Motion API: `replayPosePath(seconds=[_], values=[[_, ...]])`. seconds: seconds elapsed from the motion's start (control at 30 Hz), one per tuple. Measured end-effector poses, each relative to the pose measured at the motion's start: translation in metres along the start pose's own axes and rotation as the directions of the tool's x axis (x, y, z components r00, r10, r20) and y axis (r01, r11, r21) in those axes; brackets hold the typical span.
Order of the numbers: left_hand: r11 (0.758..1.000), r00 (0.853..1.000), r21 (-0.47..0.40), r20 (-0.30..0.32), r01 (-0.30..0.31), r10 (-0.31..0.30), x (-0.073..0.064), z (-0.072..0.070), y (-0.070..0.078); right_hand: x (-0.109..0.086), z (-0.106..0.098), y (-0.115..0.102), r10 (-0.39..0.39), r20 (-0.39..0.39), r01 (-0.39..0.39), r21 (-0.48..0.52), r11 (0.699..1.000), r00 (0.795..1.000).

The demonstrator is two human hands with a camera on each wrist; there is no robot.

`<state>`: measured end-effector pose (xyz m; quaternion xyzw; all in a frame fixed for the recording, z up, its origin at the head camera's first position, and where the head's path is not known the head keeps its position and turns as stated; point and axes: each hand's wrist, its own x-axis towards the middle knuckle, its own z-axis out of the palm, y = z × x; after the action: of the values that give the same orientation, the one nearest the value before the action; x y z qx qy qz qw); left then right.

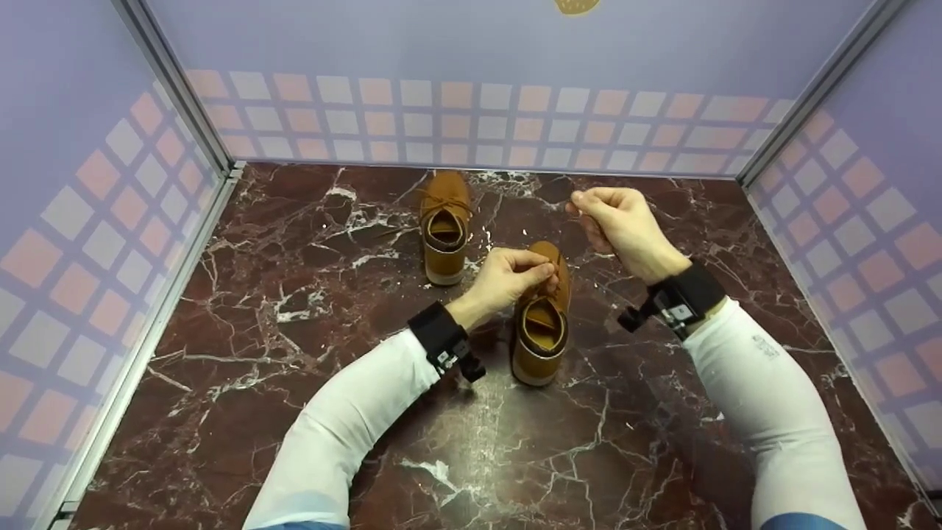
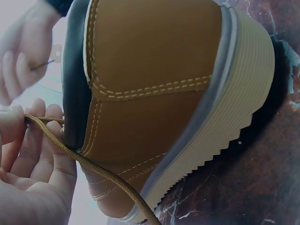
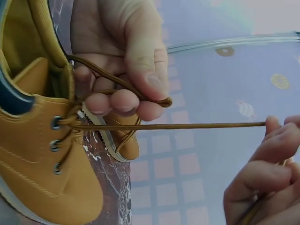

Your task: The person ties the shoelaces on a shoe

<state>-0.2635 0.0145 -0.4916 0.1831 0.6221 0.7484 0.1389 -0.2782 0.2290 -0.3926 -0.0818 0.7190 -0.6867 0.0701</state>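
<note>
A tan lace-up shoe (image 1: 541, 353) stands on the marbled surface, its toe pointing away. At its laces my left hand (image 1: 511, 276) pinches a looped brown shoelace (image 3: 108, 74) between thumb and fingers. My right hand (image 1: 614, 224) is raised off to the right of the shoe. In the right wrist view, its fingers (image 3: 274, 138) grip another stretch of shoelace (image 3: 201, 126), which runs taut from the eyelets. One lace strand hangs across the shoe's side (image 2: 126, 126) in the left wrist view. The left hand partly covers the shoe's front in the head view.
A matching tan shoe (image 1: 445, 258) stands farther back on the left, its lace tied across the top. The dark red marbled surface (image 1: 294, 397) is bounded by lilac panels (image 1: 471, 51) with pink and white squares, at the back and both sides.
</note>
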Motion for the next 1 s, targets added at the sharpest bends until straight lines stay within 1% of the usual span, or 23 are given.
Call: replayPosePath(seconds=[0.07, 0.13, 0.23, 0.3, 0.37, 0.43, 0.47, 0.53, 0.57, 0.6, 0.63, 0.67, 0.73, 0.77, 0.8, 0.83, 0.87, 0.9, 0.93, 0.97, 1.0], values=[[1.0, 1.0, -0.001, 0.003, -0.006, 0.006, 0.0, 0.001, 0.001, 0.008, 0.006, -0.004, 0.037, 0.001, -0.037, -0.068, 0.997, 0.999], [0.999, 1.0, 0.023, 0.003, -0.023, 0.023, 0.0, 0.003, 0.001, 0.016, 0.014, -0.007, 0.083, -0.002, -0.082, -0.142, 0.986, 0.997], [0.996, 0.999, 0.073, -0.005, -0.046, 0.046, -0.001, 0.005, 0.002, 0.025, 0.029, -0.012, 0.139, 0.015, -0.131, -0.242, 0.961, 0.99], [0.992, 0.999, 0.114, -0.019, -0.048, 0.051, -0.002, 0.007, 0.003, 0.029, 0.04, -0.014, 0.165, 0.039, -0.146, -0.298, 0.943, 0.986], [0.988, 0.998, 0.149, -0.041, -0.036, 0.043, -0.003, 0.008, 0.004, 0.033, 0.053, -0.016, 0.169, 0.074, -0.132, -0.358, 0.924, 0.983], [0.986, 0.997, 0.168, -0.068, -0.02, 0.032, -0.004, 0.01, 0.006, 0.036, 0.066, -0.017, 0.174, 0.104, -0.114, -0.428, 0.896, 0.979], [0.986, 0.997, 0.169, -0.077, -0.009, 0.022, -0.004, 0.011, 0.007, 0.037, 0.073, -0.018, 0.172, 0.119, -0.097, -0.471, 0.877, 0.978], [0.99, 0.997, 0.139, -0.081, -0.001, 0.012, -0.004, 0.013, 0.007, 0.04, 0.086, -0.019, 0.177, 0.156, -0.063, -0.551, 0.832, 0.972], [0.991, 0.996, 0.134, -0.087, 0.003, 0.009, -0.004, 0.014, 0.007, 0.04, 0.093, -0.02, 0.18, 0.184, -0.04, -0.583, 0.811, 0.966], [0.992, 0.996, 0.13, -0.093, 0.006, 0.006, -0.004, 0.014, 0.006, 0.041, 0.099, -0.021, 0.186, 0.217, -0.014, -0.615, 0.788, 0.958], [0.988, 0.994, 0.153, -0.105, 0.004, 0.012, -0.004, 0.014, 0.005, 0.041, 0.105, -0.022, 0.191, 0.26, 0.021, -0.639, 0.769, 0.946], [0.981, 0.993, 0.193, -0.12, 0.004, 0.02, -0.005, 0.013, 0.004, 0.041, 0.111, -0.023, 0.191, 0.315, 0.07, -0.659, 0.749, 0.93], [0.958, 0.987, 0.286, -0.152, -0.012, 0.057, -0.007, 0.01, 0.003, 0.04, 0.122, -0.026, 0.175, 0.43, 0.188, -0.677, 0.712, 0.886], [0.942, 0.984, 0.334, -0.163, -0.017, 0.076, -0.008, 0.009, 0.002, 0.039, 0.126, -0.028, 0.162, 0.484, 0.24, -0.665, 0.707, 0.86], [0.93, 0.983, 0.367, -0.16, -0.03, 0.095, -0.008, 0.007, 0.002, 0.037, 0.129, -0.029, 0.148, 0.531, 0.29, -0.652, 0.701, 0.835], [0.927, 0.983, 0.372, -0.152, -0.037, 0.101, -0.008, 0.006, 0.002, 0.036, 0.131, -0.031, 0.126, 0.566, 0.334, -0.636, 0.695, 0.815], [0.94, 0.986, 0.337, -0.134, -0.047, 0.097, -0.007, 0.006, 0.002, 0.033, 0.132, -0.032, 0.097, 0.591, 0.374, -0.62, 0.69, 0.801], [0.958, 0.99, 0.28, -0.111, -0.056, 0.091, -0.006, 0.007, 0.002, 0.031, 0.131, -0.034, 0.065, 0.608, 0.403, -0.597, 0.693, 0.791], [0.972, 0.992, 0.228, -0.095, -0.059, 0.082, -0.004, 0.008, 0.001, 0.029, 0.129, -0.035, 0.028, 0.618, 0.429, -0.576, 0.696, 0.786], [0.982, 0.994, 0.185, -0.084, -0.049, 0.065, -0.003, 0.009, 0.002, 0.027, 0.125, -0.035, -0.008, 0.621, 0.45, -0.559, 0.696, 0.784], [0.989, 0.996, 0.14, -0.075, -0.039, 0.05, -0.001, 0.01, 0.001, 0.025, 0.12, -0.036, -0.044, 0.616, 0.468, -0.548, 0.694, 0.787]])
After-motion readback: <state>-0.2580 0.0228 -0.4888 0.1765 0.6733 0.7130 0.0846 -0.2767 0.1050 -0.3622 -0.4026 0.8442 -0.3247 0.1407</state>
